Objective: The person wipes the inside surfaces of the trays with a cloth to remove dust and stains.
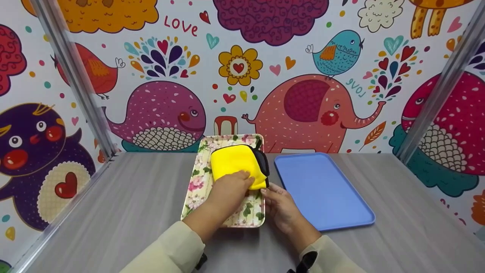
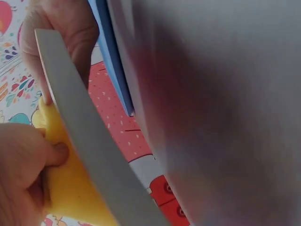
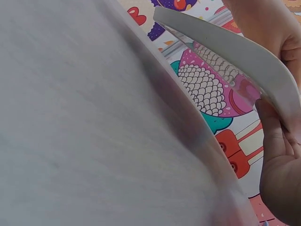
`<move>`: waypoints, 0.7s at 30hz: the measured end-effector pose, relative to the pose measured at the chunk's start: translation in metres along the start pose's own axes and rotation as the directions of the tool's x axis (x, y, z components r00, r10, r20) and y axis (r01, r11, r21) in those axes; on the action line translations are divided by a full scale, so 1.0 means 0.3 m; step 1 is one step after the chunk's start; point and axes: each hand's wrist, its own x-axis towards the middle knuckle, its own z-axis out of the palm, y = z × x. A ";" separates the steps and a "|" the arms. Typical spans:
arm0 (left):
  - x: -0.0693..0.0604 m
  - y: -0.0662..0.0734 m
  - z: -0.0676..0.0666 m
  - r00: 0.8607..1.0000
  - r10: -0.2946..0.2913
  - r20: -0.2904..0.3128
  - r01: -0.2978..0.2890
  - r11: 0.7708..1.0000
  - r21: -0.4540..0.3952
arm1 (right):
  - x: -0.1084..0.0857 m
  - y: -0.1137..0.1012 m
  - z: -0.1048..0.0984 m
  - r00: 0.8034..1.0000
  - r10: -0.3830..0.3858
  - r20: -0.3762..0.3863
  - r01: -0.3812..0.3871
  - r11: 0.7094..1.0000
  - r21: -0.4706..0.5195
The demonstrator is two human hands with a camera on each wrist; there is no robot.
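Observation:
A folded yellow cloth [image 1: 235, 161] with a black edge and dark underside lies against the face of a floral tray [image 1: 197, 193]. My left hand [image 1: 227, 193] holds the cloth, its thumb pressed into the yellow fabric in the left wrist view. At the tray's right side, my right hand [image 1: 282, 208] grips the rim, with fingers [image 3: 270, 122] at the edge. Both wrist views show the tray edge-on, raised above the table. The cloth [image 2: 70, 188] hides part of my left fingers.
To the right, a blue tray [image 1: 322, 189] lies flat on the grey wooden-look table [image 1: 144, 189]. A wall printed with cartoon animals [image 1: 303, 110] stands behind, and metal frame posts [image 1: 75, 79] rise at both sides.

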 end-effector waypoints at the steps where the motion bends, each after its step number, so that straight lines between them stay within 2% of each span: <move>1: 0.003 -0.005 -0.001 1.000 0.013 -0.003 -0.013 1.000 0.007 | 0.000 -0.001 0.000 1.000 0.002 -0.003 -0.002 1.000 0.000; 4: 0.009 -0.022 -0.009 0.999 0.038 -0.005 -0.038 0.999 0.019 | 0.000 -0.002 0.001 1.000 0.005 -0.008 -0.005 1.000 -0.007; 9: 0.015 -0.050 -0.024 0.999 0.039 0.036 -0.041 0.997 0.058 | -0.002 -0.002 0.004 1.000 0.010 -0.004 -0.010 1.000 -0.029; 14: 0.026 -0.077 -0.031 0.997 0.063 0.053 -0.068 0.992 0.109 | -0.001 0.000 0.005 1.000 0.003 -0.002 -0.003 1.000 -0.020; 21: 0.034 -0.106 -0.030 0.996 0.061 0.064 -0.067 0.992 0.105 | -0.001 0.002 0.005 1.000 -0.012 -0.006 0.012 1.000 -0.003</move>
